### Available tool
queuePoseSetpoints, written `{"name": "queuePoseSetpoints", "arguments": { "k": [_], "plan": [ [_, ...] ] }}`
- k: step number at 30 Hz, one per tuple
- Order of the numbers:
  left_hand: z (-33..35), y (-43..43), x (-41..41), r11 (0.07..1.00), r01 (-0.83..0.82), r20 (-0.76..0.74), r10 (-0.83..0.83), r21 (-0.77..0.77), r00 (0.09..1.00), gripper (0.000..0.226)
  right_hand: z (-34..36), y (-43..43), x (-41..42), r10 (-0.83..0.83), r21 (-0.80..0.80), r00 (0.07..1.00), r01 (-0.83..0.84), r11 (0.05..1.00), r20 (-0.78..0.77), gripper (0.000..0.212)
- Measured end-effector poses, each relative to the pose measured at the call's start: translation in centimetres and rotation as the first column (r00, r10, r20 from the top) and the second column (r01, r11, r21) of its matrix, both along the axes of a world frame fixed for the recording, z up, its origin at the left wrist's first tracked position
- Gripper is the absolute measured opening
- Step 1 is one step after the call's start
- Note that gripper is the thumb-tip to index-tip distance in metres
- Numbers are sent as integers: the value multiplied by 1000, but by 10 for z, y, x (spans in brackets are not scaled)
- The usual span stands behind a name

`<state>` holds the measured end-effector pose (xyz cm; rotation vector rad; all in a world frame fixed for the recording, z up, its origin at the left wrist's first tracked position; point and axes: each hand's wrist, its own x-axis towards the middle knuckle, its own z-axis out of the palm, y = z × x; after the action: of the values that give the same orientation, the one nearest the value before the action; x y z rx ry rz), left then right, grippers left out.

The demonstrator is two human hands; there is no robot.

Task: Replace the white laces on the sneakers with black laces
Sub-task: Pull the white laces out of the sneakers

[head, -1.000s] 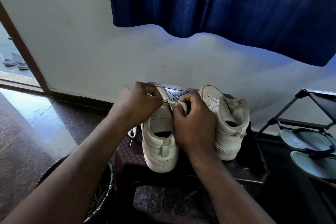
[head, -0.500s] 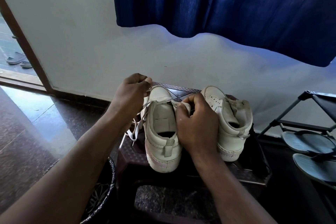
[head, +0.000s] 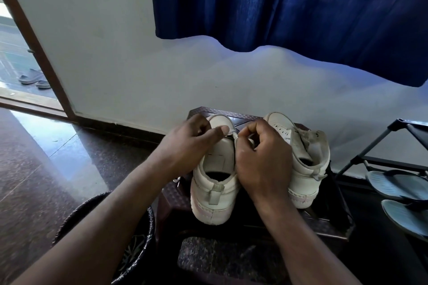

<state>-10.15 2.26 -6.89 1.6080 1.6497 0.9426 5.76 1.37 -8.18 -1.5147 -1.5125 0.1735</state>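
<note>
Dark plastic stool [head: 172, 194] against a white wall, with both hands working a lace out of a sneaker.

From the left come an open doorway and a black basket [head: 139, 236] on the floor. Next, the left hand [head: 190, 143] pinches the white lace [head: 233, 133] over the left sneaker [head: 215, 196]. The right hand [head: 261, 157] is curled and grips the same lace at the eyelets, and the right sneaker [head: 308, 169] stands just beside it. Both sneakers sit on the stool with heels toward the person and toes at the wall, so their long axes run near to far. The step looks like unlacing the first shoe, and no black lace is visible. The next move likely calls for drawing the lace clear of one eyelet while the other hand steadies the upper.
</note>
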Motion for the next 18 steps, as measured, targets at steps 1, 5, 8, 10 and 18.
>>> {"name": "queuePoseSetpoints", "arguments": {
  "k": [1, 5, 8, 10, 18],
  "plan": [
    [2, -1, 3, 1000, -23, -41, 23, 3, 999, 42, 3, 1, 2, 9, -21, 1000, -9, 1000, 6, 4],
    [5, 0, 1, 990, -96, -171, 113, 105, 979, 28, 8, 3, 5, 89, -71, 995, -86, 994, 37, 4],
    [4, 0, -1, 976, -108, -294, 162, 190, 942, 33, 8, 7, 4, 172, -24, 981, -170, 985, 95, 20],
    [4, -3, 0, 977, -114, -346, 171, 179, 922, 39, 9, 12, 3, 310, -91, 943, -301, 949, 118, 31],
    [5, -5, 0, 963, -189, -377, 250, 191, 892, 33, 6, 18, 2, 406, -247, 896, -358, 900, 180, 30]
  ]
}}
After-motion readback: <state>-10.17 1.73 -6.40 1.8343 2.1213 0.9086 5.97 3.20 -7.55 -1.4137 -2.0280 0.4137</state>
